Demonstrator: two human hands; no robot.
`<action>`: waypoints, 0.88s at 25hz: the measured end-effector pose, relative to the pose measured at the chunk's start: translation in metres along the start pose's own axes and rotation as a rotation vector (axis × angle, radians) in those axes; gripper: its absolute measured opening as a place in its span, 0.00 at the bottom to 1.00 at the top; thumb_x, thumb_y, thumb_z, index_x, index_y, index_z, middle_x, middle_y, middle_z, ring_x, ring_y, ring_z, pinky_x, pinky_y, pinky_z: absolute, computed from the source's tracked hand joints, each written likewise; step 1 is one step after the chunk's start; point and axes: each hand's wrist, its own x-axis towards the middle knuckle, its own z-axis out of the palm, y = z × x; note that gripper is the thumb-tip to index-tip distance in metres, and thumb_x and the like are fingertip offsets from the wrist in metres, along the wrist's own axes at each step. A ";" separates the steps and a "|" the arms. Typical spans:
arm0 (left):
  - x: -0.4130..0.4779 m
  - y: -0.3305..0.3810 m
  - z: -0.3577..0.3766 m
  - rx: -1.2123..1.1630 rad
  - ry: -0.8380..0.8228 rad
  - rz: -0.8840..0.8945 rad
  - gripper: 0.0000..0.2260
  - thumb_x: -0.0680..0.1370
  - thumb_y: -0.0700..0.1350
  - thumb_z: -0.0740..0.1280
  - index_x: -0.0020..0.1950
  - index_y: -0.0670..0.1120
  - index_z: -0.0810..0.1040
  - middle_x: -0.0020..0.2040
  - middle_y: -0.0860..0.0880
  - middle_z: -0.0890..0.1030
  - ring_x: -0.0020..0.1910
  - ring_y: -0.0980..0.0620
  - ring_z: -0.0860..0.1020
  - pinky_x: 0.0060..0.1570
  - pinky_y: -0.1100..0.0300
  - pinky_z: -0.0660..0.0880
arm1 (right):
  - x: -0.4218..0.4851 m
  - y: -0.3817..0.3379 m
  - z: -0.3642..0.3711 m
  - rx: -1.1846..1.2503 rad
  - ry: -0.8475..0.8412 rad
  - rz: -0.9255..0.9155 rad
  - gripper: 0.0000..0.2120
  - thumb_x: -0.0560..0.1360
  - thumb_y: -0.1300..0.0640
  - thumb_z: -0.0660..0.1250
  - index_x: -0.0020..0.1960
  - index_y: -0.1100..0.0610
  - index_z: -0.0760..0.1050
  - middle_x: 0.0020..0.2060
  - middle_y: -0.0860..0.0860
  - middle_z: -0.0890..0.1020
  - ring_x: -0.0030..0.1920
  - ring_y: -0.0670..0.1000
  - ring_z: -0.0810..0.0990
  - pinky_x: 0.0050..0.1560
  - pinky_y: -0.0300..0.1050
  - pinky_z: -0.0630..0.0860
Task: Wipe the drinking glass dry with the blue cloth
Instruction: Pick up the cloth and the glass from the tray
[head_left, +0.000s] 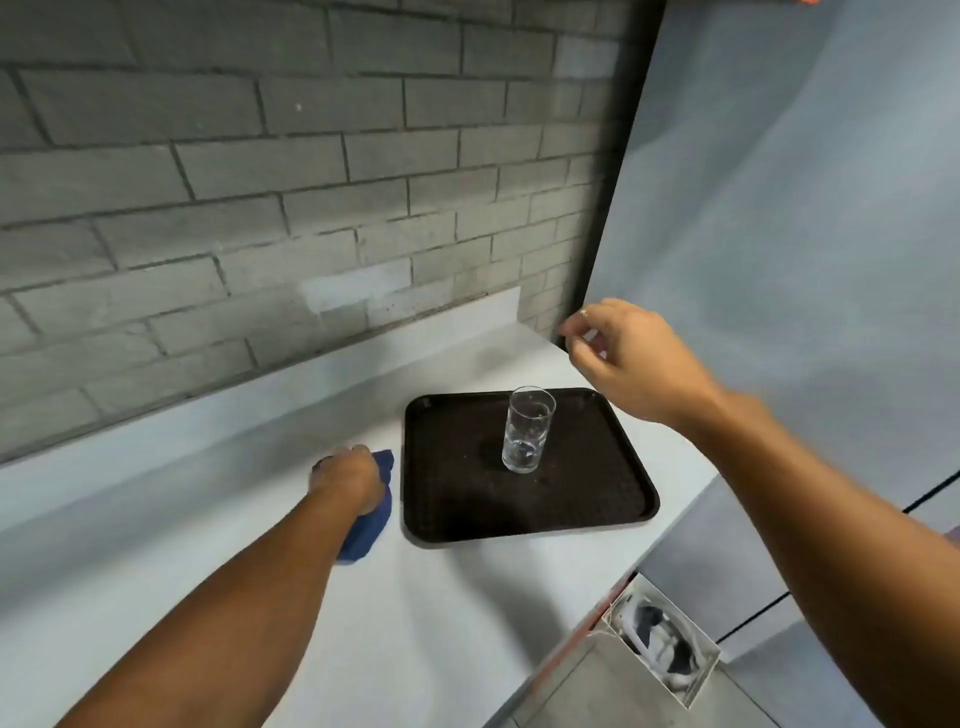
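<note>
A clear drinking glass (527, 428) stands upright near the middle of a dark brown tray (452, 499) on the white counter. Left of the tray lies the crumpled blue cloth (371, 525). My left hand (347, 480) rests on top of the cloth with its fingers closed around it, hiding most of it. My right hand (628, 358) hovers in the air above and to the right of the glass, fingers loosely curled and apart, holding nothing. It is not touching the glass.
A grey brick wall (260, 182) runs behind the counter (363, 623). A pale blue panel (805, 234) stands at the right. The counter's edge falls off at the lower right, where a small white box (665, 644) with dark and white contents sits below.
</note>
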 end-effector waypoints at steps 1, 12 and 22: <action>-0.004 -0.003 0.007 0.044 -0.023 -0.013 0.19 0.84 0.47 0.69 0.75 0.45 0.76 0.72 0.42 0.80 0.67 0.39 0.81 0.68 0.48 0.80 | -0.003 0.001 0.004 0.020 -0.027 -0.009 0.15 0.80 0.45 0.61 0.56 0.48 0.84 0.46 0.43 0.80 0.42 0.38 0.80 0.46 0.44 0.79; -0.042 0.000 -0.011 -0.664 0.361 -0.074 0.08 0.84 0.41 0.67 0.49 0.39 0.82 0.34 0.46 0.80 0.38 0.36 0.83 0.34 0.55 0.72 | -0.055 -0.003 0.053 0.320 -0.170 0.167 0.08 0.85 0.50 0.68 0.58 0.46 0.85 0.50 0.43 0.87 0.48 0.43 0.85 0.48 0.36 0.78; -0.088 0.170 -0.072 -0.673 0.583 0.504 0.10 0.83 0.45 0.69 0.61 0.42 0.85 0.57 0.46 0.80 0.49 0.47 0.79 0.43 0.60 0.70 | -0.062 0.003 0.114 1.185 -0.099 0.612 0.28 0.83 0.33 0.58 0.75 0.47 0.77 0.65 0.46 0.88 0.62 0.45 0.86 0.61 0.47 0.82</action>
